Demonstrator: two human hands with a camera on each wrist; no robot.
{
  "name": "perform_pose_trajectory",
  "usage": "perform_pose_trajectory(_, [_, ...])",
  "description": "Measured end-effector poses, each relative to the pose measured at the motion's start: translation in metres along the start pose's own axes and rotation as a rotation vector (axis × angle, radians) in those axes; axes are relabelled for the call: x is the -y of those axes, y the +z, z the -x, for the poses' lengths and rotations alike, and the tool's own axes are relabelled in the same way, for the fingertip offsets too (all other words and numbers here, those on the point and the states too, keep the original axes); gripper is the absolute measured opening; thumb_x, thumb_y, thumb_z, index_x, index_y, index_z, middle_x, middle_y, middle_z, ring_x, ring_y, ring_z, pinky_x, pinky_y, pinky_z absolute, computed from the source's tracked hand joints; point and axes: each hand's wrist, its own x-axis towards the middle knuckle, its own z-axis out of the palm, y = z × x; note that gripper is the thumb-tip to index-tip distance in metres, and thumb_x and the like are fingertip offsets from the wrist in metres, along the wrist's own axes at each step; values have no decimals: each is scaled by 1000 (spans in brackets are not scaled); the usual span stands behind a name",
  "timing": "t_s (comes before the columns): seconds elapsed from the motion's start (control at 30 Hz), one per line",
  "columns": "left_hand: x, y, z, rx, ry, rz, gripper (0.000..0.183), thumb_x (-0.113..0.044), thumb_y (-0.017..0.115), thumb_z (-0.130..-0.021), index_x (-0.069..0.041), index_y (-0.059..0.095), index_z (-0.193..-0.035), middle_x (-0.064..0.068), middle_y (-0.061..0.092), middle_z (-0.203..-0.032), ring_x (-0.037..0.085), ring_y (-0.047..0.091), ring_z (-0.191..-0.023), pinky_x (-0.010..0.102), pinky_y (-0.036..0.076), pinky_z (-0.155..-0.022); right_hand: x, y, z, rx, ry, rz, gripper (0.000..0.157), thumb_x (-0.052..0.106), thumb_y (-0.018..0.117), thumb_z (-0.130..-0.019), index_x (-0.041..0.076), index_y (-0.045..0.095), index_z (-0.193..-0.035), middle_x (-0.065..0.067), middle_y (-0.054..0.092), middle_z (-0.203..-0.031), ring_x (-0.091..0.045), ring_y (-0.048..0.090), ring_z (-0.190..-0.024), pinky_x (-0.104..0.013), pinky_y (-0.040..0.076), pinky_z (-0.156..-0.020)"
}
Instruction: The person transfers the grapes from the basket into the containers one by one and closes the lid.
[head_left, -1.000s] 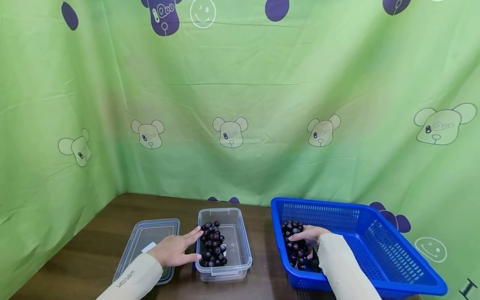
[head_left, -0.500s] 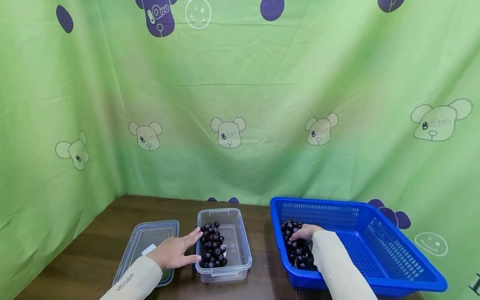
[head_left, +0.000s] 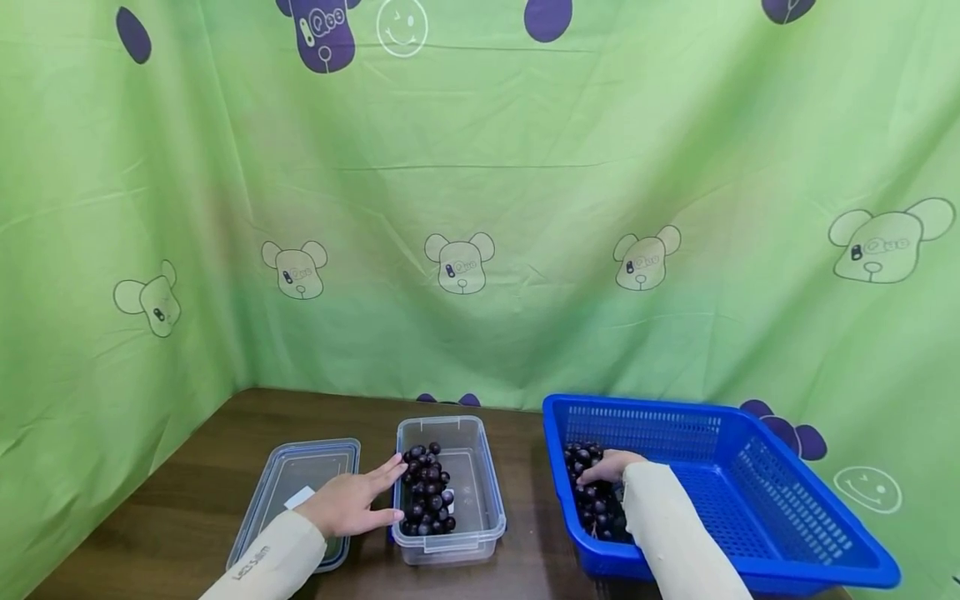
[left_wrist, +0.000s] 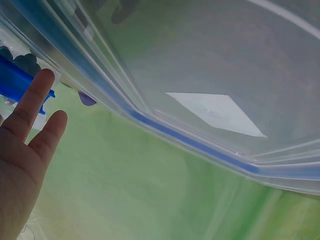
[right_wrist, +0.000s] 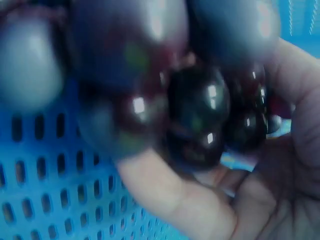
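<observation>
My left hand (head_left: 347,506) reaches over the lid, fingers spread and fairly straight, with fingertips at the left rim of a clear plastic box (head_left: 471,492). A bunch of dark grapes (head_left: 429,492) lies along the box's left side. In the left wrist view two fingers of the left hand (left_wrist: 22,150) extend by a blue clip (left_wrist: 15,82). My right hand (head_left: 613,465) is down inside the blue basket (head_left: 720,492), gripping another bunch of dark grapes (head_left: 600,510) at its left end. In the right wrist view the fingers (right_wrist: 165,187) curl under these grapes (right_wrist: 197,97).
A clear lid (head_left: 307,460) with a blue seal and a white label (head_left: 299,497) lies left of the box. The brown table (head_left: 517,475) shows between box and basket. A green patterned curtain (head_left: 480,167) hangs behind and to the left.
My right hand has sunk slightly lower and left into the grapes in the basket. My left hand stays at the box rim. The head view has shifted a little.
</observation>
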Motion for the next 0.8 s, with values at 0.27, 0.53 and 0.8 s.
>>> perform_pose_trajectory(0.27, [-1, 0, 1, -4, 4, -12, 72, -50, 51, -93, -2, 39, -145, 17, 36, -150, 8, 60, -62, 41, 53, -74, 7, 6, -2, -41, -4, 143, 54, 33, 70, -76, -13, 60, -104, -21, 64, -99, -31, 61, -91, -42, 50, -84])
perform_pose_trajectory(0.53, [-3, 2, -2, 18, -14, 0, 72, -51, 50, -94, -3, 37, -146, 15, 35, -151, 6, 57, -60, 41, 52, -73, 2, 3, 0, -26, -6, 129, 39, 21, 67, -76, -10, 61, -98, -18, 62, -93, -29, 58, -87, -42, 50, -82])
perform_pose_trajectory(0.8, [-5, 2, -3, 20, -18, 29, 71, -50, 51, -94, -4, 36, -147, 14, 33, -152, 3, 53, -54, 41, 53, -72, -10, -1, -8, 24, -12, 58, 54, 17, 64, -81, -22, 49, -116, -35, 53, -115, -45, 52, -109, -48, 45, -93])
